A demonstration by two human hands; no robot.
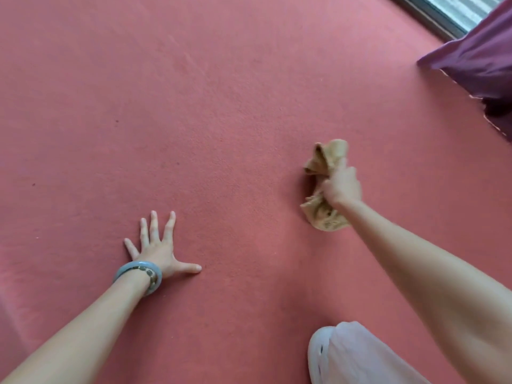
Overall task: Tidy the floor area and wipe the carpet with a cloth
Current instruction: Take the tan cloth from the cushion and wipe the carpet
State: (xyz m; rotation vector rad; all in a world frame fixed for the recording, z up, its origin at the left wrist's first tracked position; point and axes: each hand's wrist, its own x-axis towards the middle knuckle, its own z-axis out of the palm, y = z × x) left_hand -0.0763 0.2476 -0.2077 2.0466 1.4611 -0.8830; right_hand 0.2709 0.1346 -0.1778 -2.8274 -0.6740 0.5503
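A red carpet [221, 112] fills nearly the whole view. My right hand [342, 185] grips a crumpled tan cloth [325, 159] right of centre; the cloth bunches out above and below my fist, its lower end touching or just over the carpet. My left hand [158, 245] rests flat on the carpet at lower left, fingers spread and straight, holding nothing. A pale bangle and a beaded bracelet sit on that wrist.
A dark purple fabric [482, 59] with a pale trimmed edge lies over the carpet at the upper right. Behind it runs a window or door frame [432, 15]. My knee in light trousers and a white shoe [318, 353] show at the bottom.
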